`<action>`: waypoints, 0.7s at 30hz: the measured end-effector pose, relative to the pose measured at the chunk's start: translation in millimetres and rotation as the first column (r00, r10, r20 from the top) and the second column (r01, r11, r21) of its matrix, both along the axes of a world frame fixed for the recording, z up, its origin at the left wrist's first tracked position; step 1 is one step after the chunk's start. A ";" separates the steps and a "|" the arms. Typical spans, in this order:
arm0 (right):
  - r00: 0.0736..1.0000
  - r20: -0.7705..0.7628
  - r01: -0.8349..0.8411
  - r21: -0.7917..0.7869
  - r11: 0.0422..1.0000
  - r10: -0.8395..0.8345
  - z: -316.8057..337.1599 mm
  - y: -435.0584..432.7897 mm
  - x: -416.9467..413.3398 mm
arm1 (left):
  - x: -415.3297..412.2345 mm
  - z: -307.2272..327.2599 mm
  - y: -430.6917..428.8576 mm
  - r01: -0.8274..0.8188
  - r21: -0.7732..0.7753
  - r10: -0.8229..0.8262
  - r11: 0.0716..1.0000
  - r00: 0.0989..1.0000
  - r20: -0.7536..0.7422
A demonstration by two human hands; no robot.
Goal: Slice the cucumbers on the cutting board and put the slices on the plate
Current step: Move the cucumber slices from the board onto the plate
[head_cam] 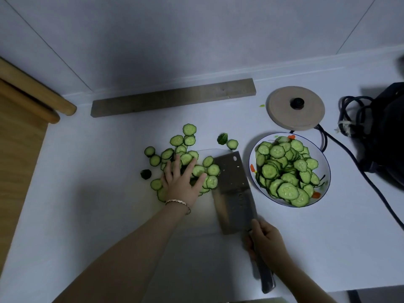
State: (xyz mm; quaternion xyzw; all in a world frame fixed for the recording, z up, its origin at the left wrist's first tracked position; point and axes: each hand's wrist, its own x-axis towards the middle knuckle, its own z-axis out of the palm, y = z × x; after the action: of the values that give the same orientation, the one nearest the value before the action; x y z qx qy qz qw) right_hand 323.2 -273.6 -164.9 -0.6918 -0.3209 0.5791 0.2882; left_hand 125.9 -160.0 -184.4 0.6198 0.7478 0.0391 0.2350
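Note:
Several green cucumber slices (189,141) lie scattered on the pale cutting board (203,217) at the centre. My left hand (182,180) lies flat on the pile, fingers spread and straight, touching the slices. My right hand (265,241) grips the handle of a broad steel cleaver (232,193), whose blade lies nearly flat on the board just right of the pile. To the right stands a white blue-rimmed plate (253,154), heaped with cucumber slices (286,171). Two dark cucumber ends (146,174) lie near the pile's edges.
A grey wooden strip (172,97) lies along the back wall. A round wooden lid with a black knob (296,107) sits behind the plate. A black appliance (387,132) with a trailing cable (349,154) stands at the right. Wooden furniture (19,132) borders the left.

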 end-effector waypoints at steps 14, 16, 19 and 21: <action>0.999 0.027 0.038 0.034 0.999 -0.039 0.1 -0.3 -12.8 | -0.9 -9.6 -5.2 -0.081 0.114 0.070 0.990 0.993 0.096; 1.000 0.015 0.024 0.031 0.999 -0.025 0.3 -2.0 -16.5 | -0.5 -10.8 -4.9 -0.094 0.128 0.082 0.987 0.991 0.102; 0.999 -0.008 0.034 0.011 0.999 -0.034 -3.6 -6.4 -24.2 | 0.0 -10.2 -4.1 -0.097 0.130 0.082 0.987 0.990 0.118; 0.999 -0.015 0.049 -0.011 0.999 -0.049 -5.8 -8.9 -29.1 | -0.8 -9.8 -4.4 -0.113 0.139 0.094 0.984 0.987 0.132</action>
State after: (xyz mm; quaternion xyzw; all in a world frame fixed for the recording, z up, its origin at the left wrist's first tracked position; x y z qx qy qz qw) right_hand 294.2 -282.4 -170.7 -0.6965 -0.2985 0.5789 0.3010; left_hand 125.1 -164.4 -194.2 0.5919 0.7580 0.1444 0.2329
